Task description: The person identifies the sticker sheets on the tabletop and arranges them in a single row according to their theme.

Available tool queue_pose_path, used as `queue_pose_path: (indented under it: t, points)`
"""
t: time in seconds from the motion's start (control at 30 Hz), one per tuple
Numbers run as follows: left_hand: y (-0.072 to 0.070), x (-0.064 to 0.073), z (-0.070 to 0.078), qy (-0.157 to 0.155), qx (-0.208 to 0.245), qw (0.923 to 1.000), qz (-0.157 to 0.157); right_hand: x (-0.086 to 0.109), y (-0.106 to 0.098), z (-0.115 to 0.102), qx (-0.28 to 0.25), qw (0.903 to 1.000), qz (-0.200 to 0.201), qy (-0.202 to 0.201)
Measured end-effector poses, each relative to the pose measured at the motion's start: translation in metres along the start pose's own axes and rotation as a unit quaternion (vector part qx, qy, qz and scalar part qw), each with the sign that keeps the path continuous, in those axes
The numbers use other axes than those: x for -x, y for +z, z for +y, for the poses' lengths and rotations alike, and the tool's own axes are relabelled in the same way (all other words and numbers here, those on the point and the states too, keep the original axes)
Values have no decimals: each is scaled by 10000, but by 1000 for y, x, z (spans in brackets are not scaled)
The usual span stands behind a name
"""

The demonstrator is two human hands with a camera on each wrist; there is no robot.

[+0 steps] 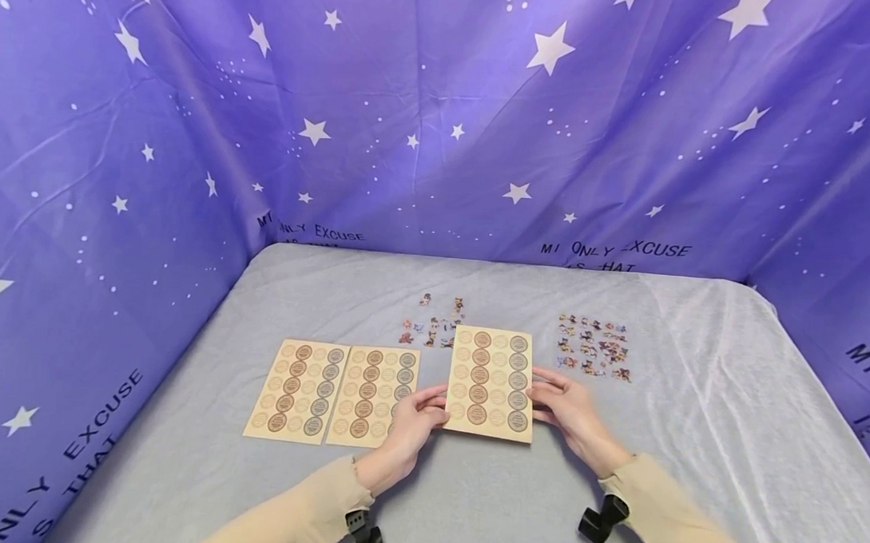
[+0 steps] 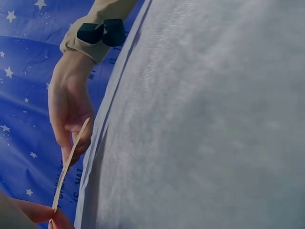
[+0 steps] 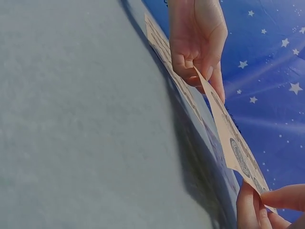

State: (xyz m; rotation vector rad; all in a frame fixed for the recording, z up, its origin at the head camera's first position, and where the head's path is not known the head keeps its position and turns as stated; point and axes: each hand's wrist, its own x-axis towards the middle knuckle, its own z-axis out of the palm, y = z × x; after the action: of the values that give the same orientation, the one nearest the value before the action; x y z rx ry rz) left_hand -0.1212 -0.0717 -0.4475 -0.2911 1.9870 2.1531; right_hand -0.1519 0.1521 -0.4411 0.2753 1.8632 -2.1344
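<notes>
Both hands hold a cream sticker sheet (image 1: 489, 384) printed with rows of round stickers, raised off the table. At its left edge, the left hand (image 1: 409, 430) pinches it between thumb and fingers. The right hand (image 1: 570, 408) grips the opposite edge, thumb on the printed face. In the left wrist view the sheet (image 2: 66, 171) appears nearly edge-on between the two hands. From the right wrist view, the sheet (image 3: 226, 133) slants down from the left hand (image 3: 198, 43) to the right fingers (image 3: 250, 210).
Two similar sticker sheets (image 1: 297, 390) (image 1: 362, 381) lie side by side on the grey cloth-covered table (image 1: 183, 470), left of the hands. Small colourful character stickers (image 1: 594, 349) lie in a group at right. Another such group (image 1: 424, 329) sits behind the held sheet. Purple starry fabric (image 1: 413, 87) surrounds the table.
</notes>
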Motion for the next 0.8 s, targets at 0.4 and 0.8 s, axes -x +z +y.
queue_pose_path:
  t: [0.4, 0.8]
  points:
    - [-22, 10, -3, -99, -392, 9991, -145, 2, 17, 8, 368, 9993, -103, 4]
    - [-34, 15, -4, -102, -719, 9970, -282, 2, 23, 14, 697, 9970, -336, -36]
